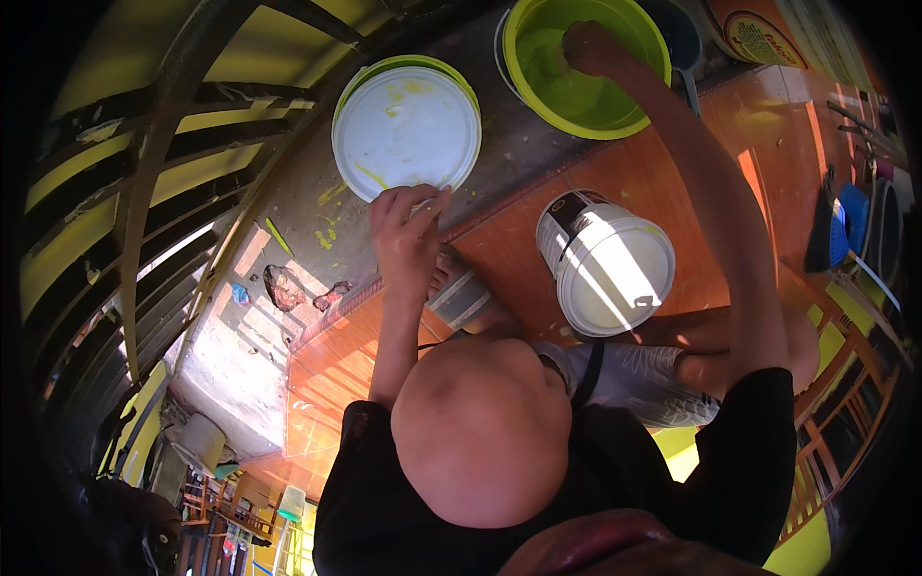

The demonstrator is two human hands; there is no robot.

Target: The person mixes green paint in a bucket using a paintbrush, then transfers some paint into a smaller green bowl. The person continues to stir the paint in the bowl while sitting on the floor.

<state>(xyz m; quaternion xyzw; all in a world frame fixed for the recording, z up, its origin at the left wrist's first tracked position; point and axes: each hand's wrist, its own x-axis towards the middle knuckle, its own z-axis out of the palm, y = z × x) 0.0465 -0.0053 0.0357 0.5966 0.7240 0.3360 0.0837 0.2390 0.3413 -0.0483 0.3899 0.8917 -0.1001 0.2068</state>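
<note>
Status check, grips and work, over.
Left grip at near edge of round white plastic lid. Right grip inside round lime-green plastic basin. Nothing visibly blocking either.

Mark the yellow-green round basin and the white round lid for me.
Yellow-green round basin (597, 132), head view: lower rim.
White round lid (408, 130), head view: middle of the flat face.

White lid (408, 130) smeared yellow; lime-green basin (515, 62); white bucket (615, 274); orange-brown floor tiles (504, 230); black shirt (740, 461); grey shorts (634, 374), white-patterned.

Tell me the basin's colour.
Yellow-green; the basin shows best in the head view.
</note>
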